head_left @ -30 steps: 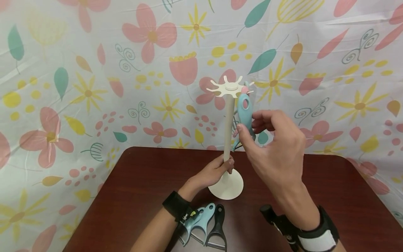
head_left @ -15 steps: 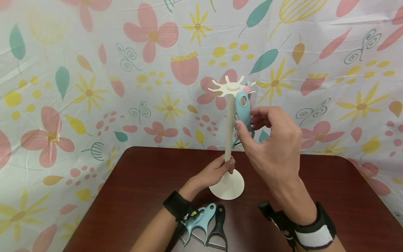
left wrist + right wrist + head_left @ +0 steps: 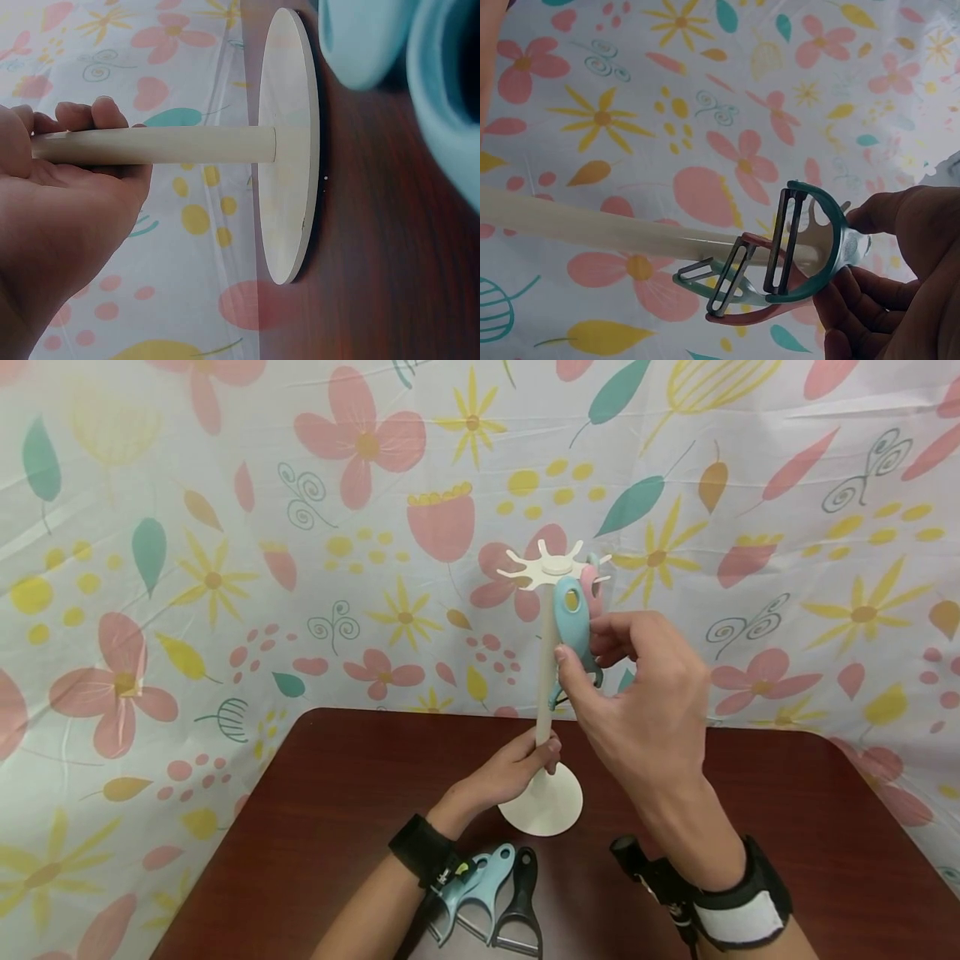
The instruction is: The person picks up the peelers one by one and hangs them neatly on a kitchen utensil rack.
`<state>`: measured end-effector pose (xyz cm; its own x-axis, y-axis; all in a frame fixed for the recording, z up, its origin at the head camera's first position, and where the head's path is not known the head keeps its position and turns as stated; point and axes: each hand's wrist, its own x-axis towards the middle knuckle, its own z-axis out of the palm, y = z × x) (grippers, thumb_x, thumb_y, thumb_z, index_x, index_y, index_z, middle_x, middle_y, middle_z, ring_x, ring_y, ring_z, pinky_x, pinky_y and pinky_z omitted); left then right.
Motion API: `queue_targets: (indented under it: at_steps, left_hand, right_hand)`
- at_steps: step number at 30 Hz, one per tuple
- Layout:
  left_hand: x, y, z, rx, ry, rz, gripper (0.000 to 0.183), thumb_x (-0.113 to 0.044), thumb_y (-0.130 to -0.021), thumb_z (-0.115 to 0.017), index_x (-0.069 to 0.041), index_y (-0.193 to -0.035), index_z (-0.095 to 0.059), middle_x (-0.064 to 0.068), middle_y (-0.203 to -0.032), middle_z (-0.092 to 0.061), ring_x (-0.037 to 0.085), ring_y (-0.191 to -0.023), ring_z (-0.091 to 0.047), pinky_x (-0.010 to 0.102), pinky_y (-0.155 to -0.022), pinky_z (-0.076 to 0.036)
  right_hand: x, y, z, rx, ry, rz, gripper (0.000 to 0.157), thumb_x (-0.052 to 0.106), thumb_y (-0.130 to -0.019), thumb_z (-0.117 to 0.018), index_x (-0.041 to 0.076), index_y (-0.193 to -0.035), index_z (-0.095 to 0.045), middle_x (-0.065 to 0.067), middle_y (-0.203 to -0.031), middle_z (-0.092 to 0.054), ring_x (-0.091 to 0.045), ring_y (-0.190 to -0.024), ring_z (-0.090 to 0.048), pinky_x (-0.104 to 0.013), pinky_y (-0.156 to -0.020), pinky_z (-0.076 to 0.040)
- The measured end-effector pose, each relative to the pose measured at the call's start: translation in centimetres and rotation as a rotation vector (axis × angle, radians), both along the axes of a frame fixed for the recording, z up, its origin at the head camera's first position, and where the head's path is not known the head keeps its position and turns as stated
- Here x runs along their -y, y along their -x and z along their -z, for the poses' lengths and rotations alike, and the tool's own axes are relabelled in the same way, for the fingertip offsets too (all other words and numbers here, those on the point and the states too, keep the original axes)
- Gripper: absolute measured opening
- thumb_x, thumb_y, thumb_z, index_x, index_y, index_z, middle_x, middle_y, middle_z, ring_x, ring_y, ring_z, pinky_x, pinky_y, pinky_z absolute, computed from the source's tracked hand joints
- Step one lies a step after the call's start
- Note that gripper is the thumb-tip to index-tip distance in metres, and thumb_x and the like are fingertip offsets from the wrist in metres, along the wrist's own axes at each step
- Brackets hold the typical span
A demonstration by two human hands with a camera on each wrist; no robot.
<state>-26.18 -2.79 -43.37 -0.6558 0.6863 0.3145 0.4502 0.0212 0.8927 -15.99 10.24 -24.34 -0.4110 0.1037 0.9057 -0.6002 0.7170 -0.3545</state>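
Note:
A cream stand with a ring of hooks on top [image 3: 556, 566] stands upright on its round base [image 3: 542, 802]. My left hand [image 3: 510, 770] grips its pole [image 3: 202, 144] low down, fingers curled round it. Between thumb and fingers, my right hand [image 3: 645, 710] pinches a light blue Y-shaped peeler [image 3: 573, 614] by its handle, hole end up. That end is just under the front hooks; background shows through the hole. Behind it a pink peeler [image 3: 592, 589] hangs at the stand's right side. Beyond that is another teal-framed peeler [image 3: 696, 283], largely hidden in the head view.
Near the table's front lie light blue peelers [image 3: 495, 877] and a black peeler [image 3: 525, 893], partly behind my left wrist strap [image 3: 423, 852]. The dark wooden table [image 3: 322, 793] ends against a flower-printed cloth [image 3: 247, 510].
My right hand has shifted left with the light blue peeler, bringing it in front of the pole. More of the pink peeler shows. My left hand keeps its grip on the stand.

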Motion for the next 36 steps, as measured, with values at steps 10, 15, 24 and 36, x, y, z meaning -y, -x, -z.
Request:
queue_targets:
  at_steps: [10,15,24,36]
  left_hand:
    - [0.0,-0.1,-0.1,0.005,-0.008,0.008,0.027,-0.018,-0.108,-0.037,0.004,-0.099,-0.047,0.024,-0.086,-0.049,0.016,-0.074,-0.047,0.037,-0.074,-0.041]
    - [0.0,0.0,0.0,0.001,-0.016,0.007,0.025,-0.018,-0.108,-0.037,0.003,-0.099,-0.047,0.023,-0.086,-0.049,0.016,-0.073,-0.048,0.041,-0.074,-0.041]
    - [0.1,0.1,0.0,-0.022,0.0,0.013,0.028,-0.019,-0.109,-0.035,0.004,-0.099,-0.046,0.022,-0.087,-0.051,0.017,-0.075,-0.048,0.029,-0.074,-0.039]
    - [0.0,0.2,0.2,-0.024,0.0,0.01,0.028,-0.02,-0.109,-0.035,0.003,-0.098,-0.046,0.021,-0.086,-0.05,0.017,-0.075,-0.049,0.036,-0.075,-0.041]
  right_hand:
    - [-0.2,0.6,0.5,0.007,0.0,0.008,0.028,0.02,-0.079,-0.076,-0.002,-0.093,-0.066,-0.007,-0.08,-0.063,-0.016,-0.073,-0.06,-0.034,-0.068,-0.045]
    - [0.0,0.6,0.5,0.006,0.0,0.014,0.027,0.018,-0.079,-0.076,-0.003,-0.093,-0.065,-0.009,-0.081,-0.063,-0.018,-0.074,-0.059,-0.035,-0.068,-0.044]
    - [0.2,0.7,0.6,-0.004,0.006,0.025,0.026,0.016,-0.078,-0.077,-0.004,-0.091,-0.065,-0.011,-0.079,-0.064,-0.019,-0.072,-0.057,-0.034,-0.067,-0.042]
    - [-0.6,1.0,1.5,0.023,0.0,0.037,0.028,0.022,-0.077,-0.077,0.0,-0.091,-0.065,-0.005,-0.083,-0.066,-0.016,-0.074,-0.056,-0.033,-0.069,-0.043]
